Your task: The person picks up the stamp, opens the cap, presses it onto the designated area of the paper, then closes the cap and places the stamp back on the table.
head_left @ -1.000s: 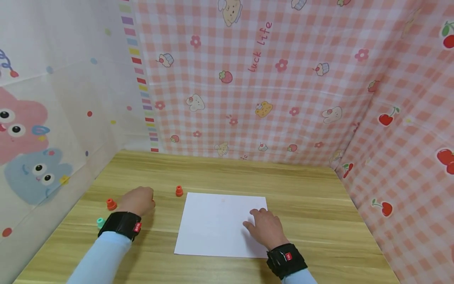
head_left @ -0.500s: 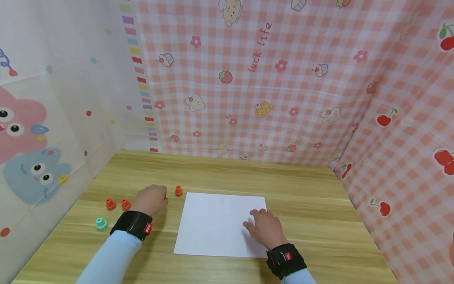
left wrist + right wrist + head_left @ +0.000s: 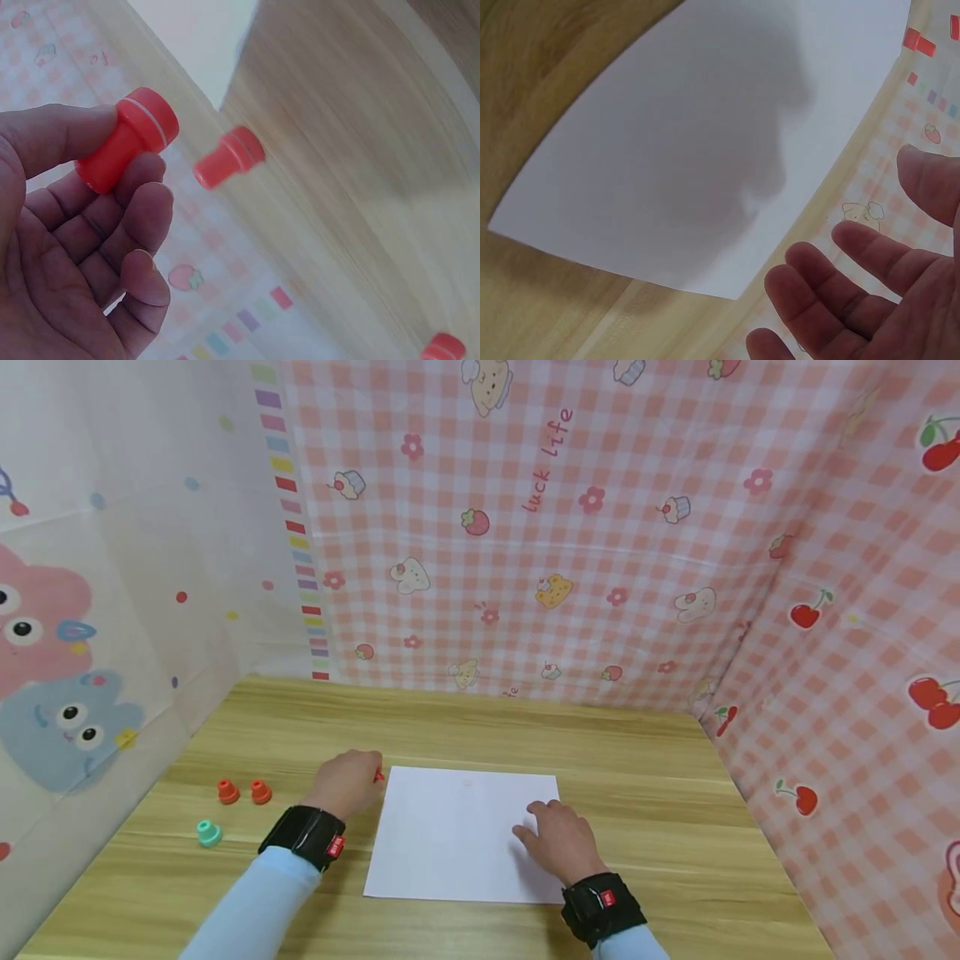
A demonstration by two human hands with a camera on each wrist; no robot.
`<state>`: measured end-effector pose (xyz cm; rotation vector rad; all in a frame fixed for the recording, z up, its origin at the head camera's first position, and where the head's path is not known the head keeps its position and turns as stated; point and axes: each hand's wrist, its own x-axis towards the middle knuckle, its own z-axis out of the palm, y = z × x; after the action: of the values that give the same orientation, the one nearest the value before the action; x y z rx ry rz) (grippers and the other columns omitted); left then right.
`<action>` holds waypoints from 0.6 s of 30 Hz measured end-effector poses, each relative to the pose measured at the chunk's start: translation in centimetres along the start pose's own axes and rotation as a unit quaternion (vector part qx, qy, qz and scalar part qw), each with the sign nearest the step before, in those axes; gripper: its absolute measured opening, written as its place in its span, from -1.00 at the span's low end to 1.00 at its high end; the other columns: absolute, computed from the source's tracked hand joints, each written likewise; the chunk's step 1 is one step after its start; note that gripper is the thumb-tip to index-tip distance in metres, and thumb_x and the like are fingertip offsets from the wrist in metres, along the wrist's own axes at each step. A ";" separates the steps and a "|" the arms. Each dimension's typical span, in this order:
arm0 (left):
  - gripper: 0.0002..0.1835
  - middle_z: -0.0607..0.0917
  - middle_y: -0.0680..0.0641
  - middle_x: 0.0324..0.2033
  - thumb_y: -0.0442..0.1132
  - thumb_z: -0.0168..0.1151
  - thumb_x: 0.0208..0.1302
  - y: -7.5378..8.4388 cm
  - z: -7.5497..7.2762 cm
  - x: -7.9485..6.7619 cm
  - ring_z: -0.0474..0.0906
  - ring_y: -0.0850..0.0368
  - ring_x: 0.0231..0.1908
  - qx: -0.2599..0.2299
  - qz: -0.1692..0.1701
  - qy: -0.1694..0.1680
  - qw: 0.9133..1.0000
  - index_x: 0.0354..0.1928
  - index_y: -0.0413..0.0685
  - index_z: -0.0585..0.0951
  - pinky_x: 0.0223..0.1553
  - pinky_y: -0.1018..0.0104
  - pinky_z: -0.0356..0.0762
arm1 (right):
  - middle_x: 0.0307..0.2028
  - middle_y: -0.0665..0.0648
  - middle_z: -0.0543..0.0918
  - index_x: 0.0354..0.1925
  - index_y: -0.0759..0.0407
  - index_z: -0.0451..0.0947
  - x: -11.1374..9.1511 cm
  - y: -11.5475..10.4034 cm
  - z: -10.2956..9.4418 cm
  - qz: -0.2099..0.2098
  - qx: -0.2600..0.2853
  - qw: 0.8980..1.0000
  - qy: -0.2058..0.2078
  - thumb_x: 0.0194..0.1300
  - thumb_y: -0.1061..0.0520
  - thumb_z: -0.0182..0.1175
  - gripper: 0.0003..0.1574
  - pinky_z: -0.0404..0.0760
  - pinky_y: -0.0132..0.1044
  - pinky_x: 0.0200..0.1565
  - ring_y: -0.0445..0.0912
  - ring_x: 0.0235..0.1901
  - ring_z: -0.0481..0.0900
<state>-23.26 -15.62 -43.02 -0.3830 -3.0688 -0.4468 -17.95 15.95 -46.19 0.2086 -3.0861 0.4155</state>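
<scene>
Shifted rightward: left hand [image 3: 345, 783], pinching glossy red stepped-cylinder stamp [image 3: 133, 141] | right hand [image 3: 561, 839]: relaxed, released, above flat white rectangular paper sheet [image 3: 442, 835] | tabletop [image 3: 637, 752]: yellowish wood-grain

There are four red pieces [image 3: 227, 792], two toward the left edge of the table [image 3: 675, 827]; one teal piece [image 3: 209, 834]; one paper sheet [image 3: 450, 843]; two hands [image 3: 564, 840]; two wristbands [image 3: 603, 908].

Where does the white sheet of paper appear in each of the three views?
Head: the white sheet of paper lies below centre, with the right hand over its right side.
Left wrist: white sheet of paper at the top, cut off, one corner pointing down.
Right wrist: white sheet of paper, large, across the upper middle.
Shared landmark: the pink checked cloth.
</scene>
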 end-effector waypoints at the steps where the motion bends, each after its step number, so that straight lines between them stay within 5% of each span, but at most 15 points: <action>1: -0.81 0.47 0.01 -0.65 -0.27 0.32 0.25 0.3 0.0 0.0 0.38 0.08 -0.59 -0.001 0.002 0.000 1.000 -0.47 -0.10 0.52 -0.55 0.25 0.31 | -0.17 0.25 0.67 0.01 0.22 0.64 0.0 0.0 0.0 0.001 0.001 1.000 0.000 0.28 -0.11 0.32 -0.50 0.56 0.09 -0.13 0.13 -0.17 0.62; 9: -0.83 0.51 0.00 -0.59 -0.23 0.38 0.24 1.9 0.9 0.2 0.40 0.06 -0.54 0.004 0.017 0.006 1.000 -0.32 -0.17 0.59 -0.47 0.23 0.41 | -0.17 0.24 0.68 0.00 0.22 0.64 0.2 -0.1 0.1 0.005 0.003 1.000 0.004 0.28 -0.11 0.32 -0.51 0.58 0.04 -0.15 0.12 -0.18 0.63; 18: -0.80 0.53 0.04 -0.56 -0.19 0.41 0.23 3.8 2.6 0.4 0.40 0.13 -0.53 -0.059 0.030 0.032 0.997 -0.24 -0.14 0.62 -0.46 0.28 0.41 | -0.13 0.24 0.70 0.00 0.22 0.65 0.4 -0.4 0.0 0.022 0.027 0.999 0.002 0.32 -0.09 0.29 -0.54 0.59 0.02 -0.10 0.12 -0.12 0.64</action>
<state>-22.70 -11.28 -44.46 -0.4517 -2.9685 -0.6261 -18.26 15.51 -46.07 0.1393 -3.0824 0.5009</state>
